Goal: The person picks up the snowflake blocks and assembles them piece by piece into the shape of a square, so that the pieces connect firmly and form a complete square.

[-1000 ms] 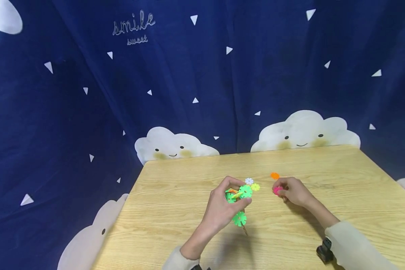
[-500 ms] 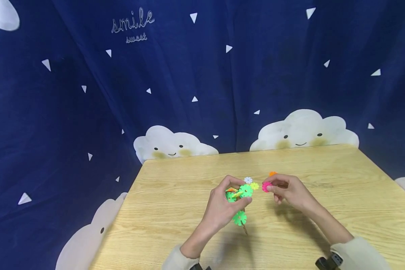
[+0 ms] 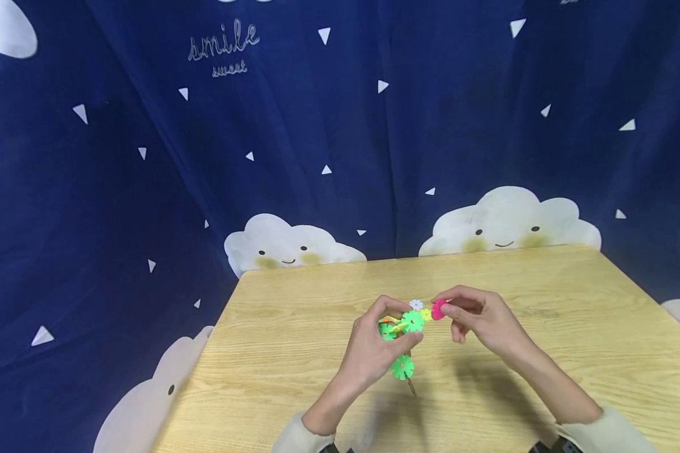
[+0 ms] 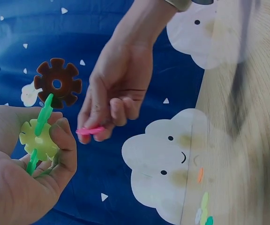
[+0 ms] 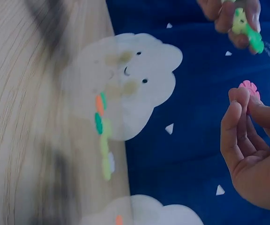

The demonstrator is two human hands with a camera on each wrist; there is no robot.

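My left hand [image 3: 368,349] grips a joined piece of slotted snowflake discs. A bright green disc [image 3: 412,321] faces up between its thumb and fingers, and another green disc [image 3: 402,367] hangs lower. The left wrist view shows a yellow disc [image 4: 36,136] within the fingers and a brown disc [image 4: 70,80] at the far end. My right hand [image 3: 495,321] pinches a single pink disc [image 3: 438,309] between thumb and fingertips, just right of the joined piece and apart from it. The left wrist view shows the pink disc [image 4: 90,131] edge-on.
On the wooden table [image 3: 294,327], behind the hands, lie a white disc [image 3: 416,304] and a yellow disc [image 3: 426,314]. The right wrist view shows several loose discs, including an orange disc [image 5: 100,104]. A blue curtain [image 3: 317,113] with clouds hangs behind the table.
My right hand has lifted the pink disc and carried it left, closer to the joined piece. It now covers the orange disc in the head view. The left hand has stayed in place.
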